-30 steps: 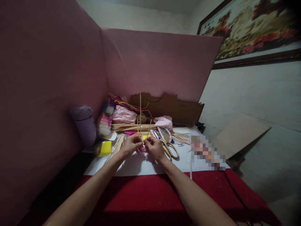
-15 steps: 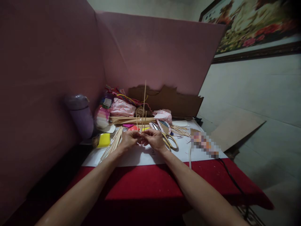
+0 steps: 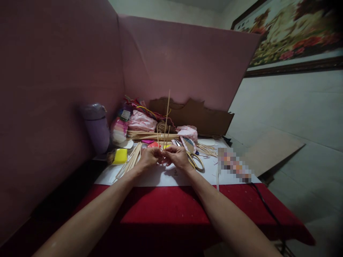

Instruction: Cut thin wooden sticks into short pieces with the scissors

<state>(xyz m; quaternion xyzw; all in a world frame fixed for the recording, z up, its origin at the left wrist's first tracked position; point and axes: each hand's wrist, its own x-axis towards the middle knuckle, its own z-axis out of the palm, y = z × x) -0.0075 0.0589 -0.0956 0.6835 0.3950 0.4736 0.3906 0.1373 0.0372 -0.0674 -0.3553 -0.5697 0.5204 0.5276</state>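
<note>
“While both hands are at the middle of the desk (image 3: pixel 166 205), what change do you record?”

“One in the angles. The tall, thin, pale wooden stick (image 3: pixel 166 119) stood nearly upright a second ago; it now leans with its tip to the right. The short pale stick on its right (image 3: pixel 168 135), splayed outward earlier, has come upright and stands just beside it.”

“And the third?”

“The short pale stick on the left (image 3: pixel 158 136) remains near upright, a little apart from the other two.”

“State of the grip?”

“Left hand (image 3: pixel 150 157): thumb and fingertips pinched, apparently on the left short stick. Right hand (image 3: pixel 177 156): pinched likewise, on the foot of the tall stick by all appearance. The fingertips of the two hands meet or nearly so; how the stick ends join, if they do, I cannot tell.”

“Surroundings?”

“Gold-handled metal scissors (image 3: pixel 198 163) lie just beside the right hand, partly covered by it. A loose bundle of pale wooden sticks (image 3: pixel 130 162) lies on the white paper sheet (image 3: pixel 150 181), beside the left hand.”

“Your finding?”

“In my judgement, an adjustment of alignment: two sticks drawn closer, all three held off the sheet, nothing set down.”
</note>
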